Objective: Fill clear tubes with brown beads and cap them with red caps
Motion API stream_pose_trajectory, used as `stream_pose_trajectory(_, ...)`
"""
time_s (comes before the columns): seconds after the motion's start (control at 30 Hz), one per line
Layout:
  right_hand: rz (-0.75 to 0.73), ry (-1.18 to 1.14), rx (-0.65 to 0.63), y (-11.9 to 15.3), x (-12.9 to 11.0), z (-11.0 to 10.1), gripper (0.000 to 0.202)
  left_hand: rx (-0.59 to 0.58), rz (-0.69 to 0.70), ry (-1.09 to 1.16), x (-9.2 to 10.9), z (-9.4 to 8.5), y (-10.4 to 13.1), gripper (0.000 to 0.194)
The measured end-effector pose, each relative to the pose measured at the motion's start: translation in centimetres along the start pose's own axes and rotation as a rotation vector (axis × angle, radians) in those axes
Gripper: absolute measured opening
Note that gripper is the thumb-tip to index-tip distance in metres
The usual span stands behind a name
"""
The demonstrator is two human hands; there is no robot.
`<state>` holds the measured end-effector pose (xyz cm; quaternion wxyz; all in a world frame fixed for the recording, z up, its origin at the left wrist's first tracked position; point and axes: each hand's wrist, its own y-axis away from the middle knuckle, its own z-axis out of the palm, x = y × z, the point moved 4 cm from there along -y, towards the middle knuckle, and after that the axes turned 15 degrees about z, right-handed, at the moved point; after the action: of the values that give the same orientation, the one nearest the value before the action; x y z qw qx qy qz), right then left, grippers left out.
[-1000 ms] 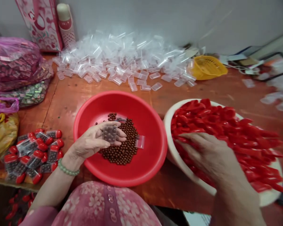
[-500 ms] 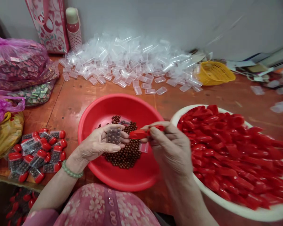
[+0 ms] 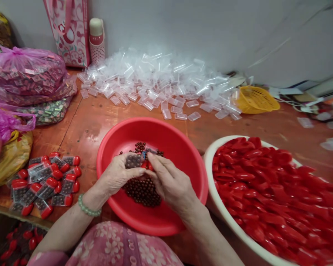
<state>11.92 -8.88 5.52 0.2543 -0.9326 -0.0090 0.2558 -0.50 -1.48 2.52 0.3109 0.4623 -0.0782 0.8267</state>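
Over a red basin (image 3: 194, 162) my left hand (image 3: 115, 175) holds a clear plastic case (image 3: 133, 161) filled with brown beads. My right hand (image 3: 170, 181) meets it from the right, its fingers closed on a red cap (image 3: 147, 165) at the right end of the case. My fingers partly cover the cap, and something small and blue shows just above it. Loose brown beads (image 3: 144, 192) lie in the basin under both hands. Right of the basin a white tub (image 3: 211, 168) is heaped with red caps (image 3: 269, 195).
Capped bead cases (image 3: 46, 181) lie piled at the left. Empty clear cases (image 3: 155, 77) spread along the wall beside a yellow basket (image 3: 256, 99). Pink bags (image 3: 27, 74), a patterned bag (image 3: 69, 37) and a bottle (image 3: 96, 40) stand at the back left.
My right hand has moved left, bringing the red cap from a small distance away to the end of the case. The view has shifted slightly.
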Motion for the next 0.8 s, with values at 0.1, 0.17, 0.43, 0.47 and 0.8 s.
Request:
stream_pose_trajectory(0.1,-0.111,0.092,-0.151,0.5,0.3,0.5,0.069,-0.013,-0.006,0.024,0.0,-0.3,0.0,0.047)
stream_pose_trajectory(0.17,-0.103,0.12,-0.225,0.7,0.6,0.5,0.072,-0.041,-0.016,0.015,0.1,-0.4,0.0,0.043)
stream_pose_trajectory(0.43,0.297,-0.321,-0.151,-1.4,1.8,-1.3,0.043,-0.113,-0.091,0.172,0.4,-0.5,0.4,0.036)
stream_pose_trajectory(0.47,0.404,-0.416,-0.139,-1.9,2.1,-1.3,0.036,-0.133,-0.112,0.21,0.4,-0.5,0.4,0.035)
stream_pose_trajectory(0.8,0.694,-0.799,-0.323,-5.8,1.5,0.7,0.03,-0.262,-0.169,0.413,0.6,0.0,0.2,0.043)
